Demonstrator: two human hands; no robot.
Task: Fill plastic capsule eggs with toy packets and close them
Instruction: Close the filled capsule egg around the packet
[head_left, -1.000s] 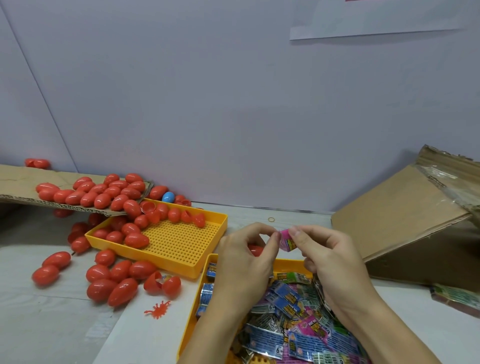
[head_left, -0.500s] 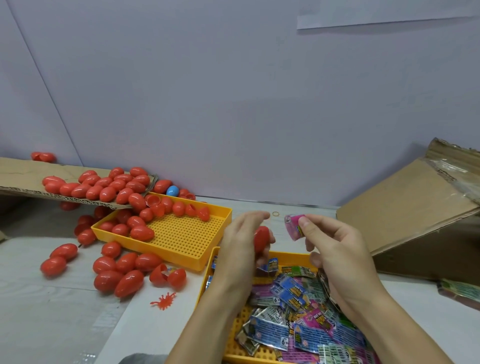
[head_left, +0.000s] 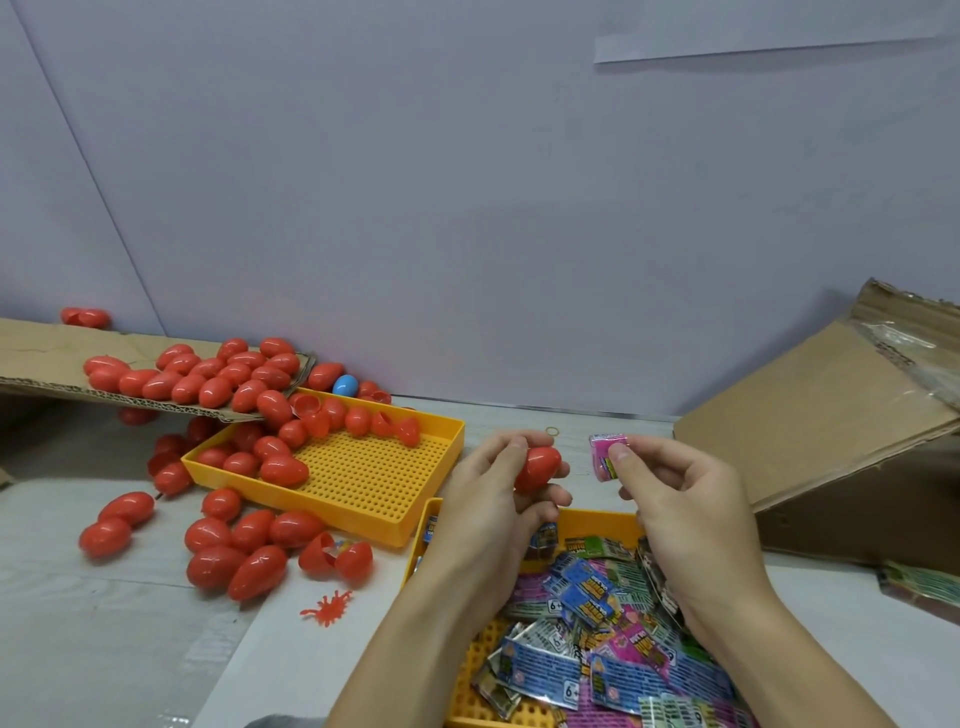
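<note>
Hands have pulled apart since a second ago, when both met at the pink packet. Now the left hand (head_left: 496, 501) grips a red capsule egg (head_left: 537, 468) in curled fingers, and the right hand (head_left: 680, 499) pinches the folded pink packet (head_left: 605, 456) between thumb and fingers. Packet sits just right of the egg, not touching. Both hover above the far edge of the packet tray (head_left: 597, 519). Likely meaning: folding is done and insertion comes next. Can't tell if the egg is open on its hidden side.

Egg is smooth glossy hard plastic, oval. Packet is crinkly foil-type film, folded to a small block. Tray is yellow rigid plastic with a perforated grid floor, full of flat printed packets. The egg tray (head_left: 436, 467), left of the packet tray, is the same type.
</note>
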